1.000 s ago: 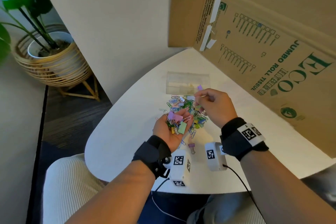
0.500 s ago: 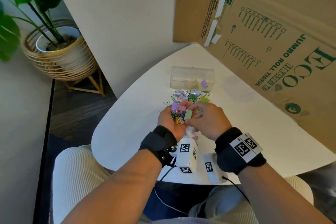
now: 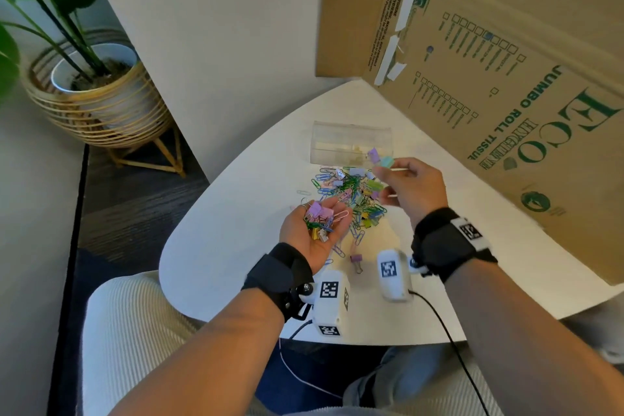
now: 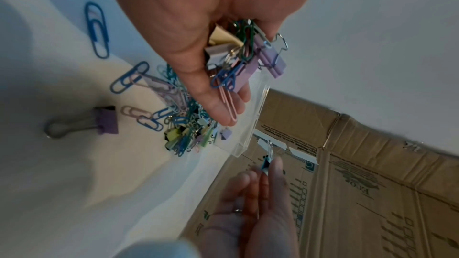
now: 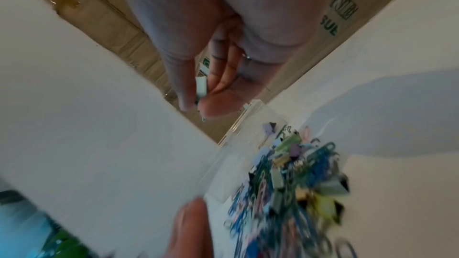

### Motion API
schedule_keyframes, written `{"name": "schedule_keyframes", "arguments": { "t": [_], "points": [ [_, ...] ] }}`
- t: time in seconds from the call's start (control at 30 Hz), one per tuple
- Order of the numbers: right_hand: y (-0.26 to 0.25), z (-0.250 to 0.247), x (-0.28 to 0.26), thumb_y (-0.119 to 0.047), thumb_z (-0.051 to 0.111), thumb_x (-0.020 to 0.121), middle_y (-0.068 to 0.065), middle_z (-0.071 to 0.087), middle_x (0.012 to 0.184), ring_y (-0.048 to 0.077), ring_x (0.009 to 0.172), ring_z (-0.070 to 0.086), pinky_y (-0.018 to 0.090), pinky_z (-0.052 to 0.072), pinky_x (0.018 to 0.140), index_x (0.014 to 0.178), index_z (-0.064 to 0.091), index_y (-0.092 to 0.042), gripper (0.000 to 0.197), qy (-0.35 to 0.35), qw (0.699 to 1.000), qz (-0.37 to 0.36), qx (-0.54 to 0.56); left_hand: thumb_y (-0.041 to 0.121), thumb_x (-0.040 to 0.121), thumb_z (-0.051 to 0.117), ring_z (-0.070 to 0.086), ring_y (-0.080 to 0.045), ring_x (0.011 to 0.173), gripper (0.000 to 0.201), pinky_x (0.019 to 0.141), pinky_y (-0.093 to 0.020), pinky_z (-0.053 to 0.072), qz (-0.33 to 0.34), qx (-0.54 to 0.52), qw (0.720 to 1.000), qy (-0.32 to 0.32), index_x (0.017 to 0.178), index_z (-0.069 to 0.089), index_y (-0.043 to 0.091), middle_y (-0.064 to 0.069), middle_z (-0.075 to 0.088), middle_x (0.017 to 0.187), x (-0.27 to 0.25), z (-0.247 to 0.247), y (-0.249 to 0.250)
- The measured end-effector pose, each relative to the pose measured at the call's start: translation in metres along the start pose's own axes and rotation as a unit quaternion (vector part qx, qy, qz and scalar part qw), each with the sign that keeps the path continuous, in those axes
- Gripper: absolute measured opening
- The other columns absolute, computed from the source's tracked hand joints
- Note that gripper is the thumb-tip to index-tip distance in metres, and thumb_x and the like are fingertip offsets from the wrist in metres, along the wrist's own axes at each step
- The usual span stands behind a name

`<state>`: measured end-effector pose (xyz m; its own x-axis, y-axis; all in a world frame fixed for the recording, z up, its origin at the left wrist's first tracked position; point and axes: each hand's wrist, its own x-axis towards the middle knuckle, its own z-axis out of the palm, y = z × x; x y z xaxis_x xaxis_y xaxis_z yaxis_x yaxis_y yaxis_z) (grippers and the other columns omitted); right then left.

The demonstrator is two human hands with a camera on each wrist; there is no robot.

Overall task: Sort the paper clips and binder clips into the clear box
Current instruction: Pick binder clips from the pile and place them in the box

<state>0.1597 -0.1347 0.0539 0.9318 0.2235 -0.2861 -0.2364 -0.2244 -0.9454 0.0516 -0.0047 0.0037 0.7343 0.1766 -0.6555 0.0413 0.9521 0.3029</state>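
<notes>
Two hands work mid-frame: left hand [image 3: 315,230], palm up, fingers loosely cupped round a handful of clips [image 3: 319,218]; right hand [image 3: 413,189] pinches a teal binder clip [image 3: 386,161] just beside the clear box [image 3: 351,142], pile [image 3: 354,192] below on the table [image 3: 236,230].

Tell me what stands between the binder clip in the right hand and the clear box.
Nothing visible. The right hand pinches a teal binder clip just beside the right end of the clear box; the gap between them looks open. The loose pile lies nearer the person, out of that path.
</notes>
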Motion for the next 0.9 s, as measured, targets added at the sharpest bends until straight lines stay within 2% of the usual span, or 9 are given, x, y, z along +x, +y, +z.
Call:
{"name": "schedule_keyframes", "arguments": {
  "t": [0.2,0.3,0.33,0.4,0.5,0.6,0.7,0.83,0.9],
  "points": [
    [-0.019,0.007,0.058,-0.02,0.079,0.08,0.011,0.071,0.082,0.02,0.055,0.06,0.033,0.061,0.068,0.086,0.068,-0.01,0.015,0.015,0.999,0.032,-0.033,0.021,0.099,0.039,0.066,-0.034,0.092,0.039,0.076,-0.041,0.059,-0.005,0.017,1.0,0.006,0.101,0.066,-0.007,-0.023,0.068,0.1,0.0,-0.002,-0.003],
    [-0.015,0.008,0.072,-0.037,0.078,0.076,0.009,0.073,0.098,0.024,0.077,0.07,0.042,0.059,0.083,0.119,0.063,-0.013,0.052,-0.002,0.99,0.04,-0.134,0.021,0.099,0.039,0.066,-0.034,0.089,0.042,0.076,-0.041,0.058,-0.003,0.022,1.0,-0.002,0.094,0.068,-0.008,-0.023,0.069,0.094,0.0,-0.002,-0.002],
    [-0.014,0.008,0.072,-0.042,0.075,0.075,0.007,0.072,0.105,0.025,0.089,0.07,0.044,0.057,0.087,0.124,0.06,-0.017,0.057,-0.003,0.983,0.021,-0.181,0.021,0.099,0.039,0.066,-0.034,0.089,0.042,0.076,-0.041,0.058,-0.002,0.021,1.0,-0.004,0.094,0.068,-0.009,-0.023,0.068,0.096,0.001,-0.002,-0.001],
    [-0.016,0.009,0.06,-0.042,0.07,0.082,0.002,0.07,0.107,0.024,0.098,0.066,0.042,0.055,0.09,0.121,0.061,-0.022,0.044,-0.009,0.974,-0.031,-0.225,0.02,0.098,0.04,0.067,-0.034,0.088,0.039,0.076,-0.041,0.059,0.0,0.023,1.0,-0.003,0.097,0.067,-0.009,-0.023,0.067,0.099,0.002,-0.002,0.001],
    [-0.02,0.013,0.024,-0.034,0.065,0.089,-0.001,0.068,0.094,0.017,0.086,0.066,0.027,0.052,0.073,0.109,0.068,-0.025,0.022,-0.076,0.96,-0.102,-0.25,0.019,0.097,0.043,0.066,-0.033,0.09,0.035,0.074,-0.038,0.06,0.005,0.034,0.999,-0.001,0.101,0.065,-0.007,-0.023,0.067,0.102,0.004,0.002,0.003],
    [-0.021,0.021,-0.012,-0.032,0.067,0.088,-0.012,0.068,0.102,0.006,0.091,0.06,0.017,0.043,0.075,0.112,0.068,-0.028,0.025,-0.181,0.916,-0.165,-0.319,0.016,0.097,0.043,0.065,-0.032,0.093,0.029,0.087,-0.041,0.055,0.015,0.042,0.999,-0.014,0.105,0.064,-0.003,-0.021,0.068,0.103,0.002,0.008,0.001],
    [-0.017,0.029,-0.028,-0.031,0.071,0.085,-0.015,0.06,0.105,0.003,0.094,0.056,0.018,0.039,0.081,0.123,0.065,-0.027,0.038,-0.223,0.885,-0.19,-0.363,0.018,0.099,0.037,0.063,-0.028,0.092,0.034,0.096,-0.041,0.047,0.024,0.06,0.998,-0.023,0.099,0.066,0.001,-0.018,0.069,0.097,0.0,0.012,-0.003],
    [-0.008,0.036,-0.033,-0.025,0.073,0.082,-0.008,0.066,0.093,0.011,0.081,0.059,0.03,0.051,0.078,0.11,0.072,-0.025,0.028,-0.225,0.866,-0.235,-0.38,0.019,0.098,0.038,0.064,-0.022,0.085,0.03,0.081,-0.034,0.052,0.027,0.082,0.996,-0.019,0.097,0.064,0.005,-0.012,0.068,0.085,-0.003,0.015,-0.003],
    [-0.006,0.036,-0.034,-0.025,0.074,0.081,-0.005,0.066,0.085,0.013,0.077,0.06,0.029,0.049,0.072,0.101,0.075,-0.025,0.02,-0.211,0.872,-0.248,-0.367,0.019,0.098,0.039,0.064,-0.024,0.088,0.03,0.079,-0.035,0.053,0.028,0.089,0.996,-0.017,0.103,0.064,0.004,-0.014,0.069,0.088,-0.004,0.015,-0.001]
  ]
}}
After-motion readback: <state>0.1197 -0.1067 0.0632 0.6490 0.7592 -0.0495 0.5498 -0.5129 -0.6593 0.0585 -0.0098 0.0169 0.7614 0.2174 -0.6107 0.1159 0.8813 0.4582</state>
